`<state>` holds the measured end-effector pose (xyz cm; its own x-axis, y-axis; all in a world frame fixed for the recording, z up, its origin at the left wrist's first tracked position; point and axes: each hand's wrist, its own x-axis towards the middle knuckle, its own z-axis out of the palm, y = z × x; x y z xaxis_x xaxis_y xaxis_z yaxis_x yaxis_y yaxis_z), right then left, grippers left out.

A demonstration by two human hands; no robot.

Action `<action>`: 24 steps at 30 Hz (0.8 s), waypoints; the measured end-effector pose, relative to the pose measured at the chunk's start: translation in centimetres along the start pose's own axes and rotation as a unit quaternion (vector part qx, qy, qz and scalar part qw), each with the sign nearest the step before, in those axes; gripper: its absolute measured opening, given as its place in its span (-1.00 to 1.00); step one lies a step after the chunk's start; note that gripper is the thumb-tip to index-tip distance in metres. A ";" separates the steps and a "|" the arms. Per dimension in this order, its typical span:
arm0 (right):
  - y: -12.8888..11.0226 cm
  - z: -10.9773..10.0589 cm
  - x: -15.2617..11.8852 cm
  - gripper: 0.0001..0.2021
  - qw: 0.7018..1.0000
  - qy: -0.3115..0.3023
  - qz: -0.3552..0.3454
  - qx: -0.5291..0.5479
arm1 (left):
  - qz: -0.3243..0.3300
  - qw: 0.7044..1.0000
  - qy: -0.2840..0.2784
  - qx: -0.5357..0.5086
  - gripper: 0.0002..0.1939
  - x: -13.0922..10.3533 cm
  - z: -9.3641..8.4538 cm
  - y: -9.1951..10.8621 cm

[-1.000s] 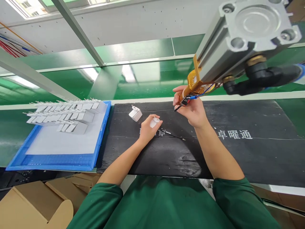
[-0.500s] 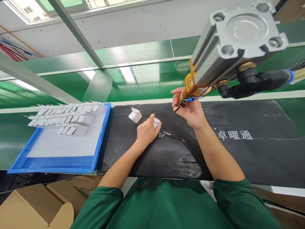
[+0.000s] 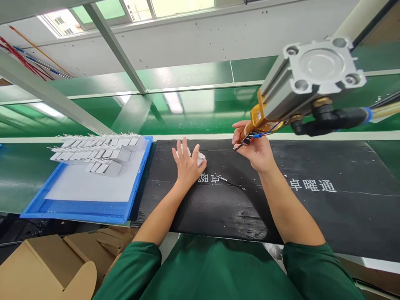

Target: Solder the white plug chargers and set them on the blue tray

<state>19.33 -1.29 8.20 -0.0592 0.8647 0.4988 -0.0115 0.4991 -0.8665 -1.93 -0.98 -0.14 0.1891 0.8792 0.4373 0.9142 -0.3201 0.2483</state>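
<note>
My left hand (image 3: 187, 170) lies over two white plug adapters with its fingers spread. One adapter (image 3: 201, 158) shows between thumb and forefinger; the other adapter (image 3: 188, 151) is mostly hidden under the fingers. My right hand (image 3: 261, 155) is wrapped round the yellow-orange grip of a pneumatic tool (image 3: 258, 113), below its large silver cylinder (image 3: 321, 66). A thin dark tip points down and left from the tool, above the black mat (image 3: 215, 212). Between my hands lies a thin black strip (image 3: 231, 182) with pale prongs at one end.
On the left, a blue tray (image 3: 125, 208) lined with white sheet holds several rows of white adapters (image 3: 93, 154). Cardboard boxes (image 3: 43, 262) stand below the bench edge. A metal post (image 3: 115, 46) rises behind the mat. Black air fittings (image 3: 337, 121) stick out from the cylinder.
My left hand has moved left from the single adapter and opened out over both, which now sit closer together. My right hand keeps its grip on the tool. The view has shifted slightly.
</note>
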 end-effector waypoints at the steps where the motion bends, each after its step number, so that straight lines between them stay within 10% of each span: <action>1: 0.0 0.0 0.0 -0.61 1.000 0.002 -0.002 -0.003 | -0.017 1.000 0.011 0.005 -0.46 0.2 -0.1 -0.5; 10: 0.3 -0.3 0.0 -0.58 1.000 0.002 0.007 0.001 | -0.163 0.972 -0.069 -0.155 -0.44 2.1 -1.2 -4.9; 17: 0.8 -0.7 0.0 -0.64 1.000 -0.009 -0.006 0.024 | -0.305 0.723 -0.069 -0.616 -0.34 3.3 -4.2 -6.1; 24: 1.2 -1.0 0.0 -0.64 0.999 -0.010 -0.007 0.042 | -0.318 0.689 -0.060 -0.648 -0.35 2.4 -7.8 -5.3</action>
<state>20.34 -0.64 7.16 -0.0779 0.8555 0.5119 -0.0960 0.5047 -0.8580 -9.14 0.04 6.35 -0.0025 0.9851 -0.1722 -0.2469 0.1663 0.9547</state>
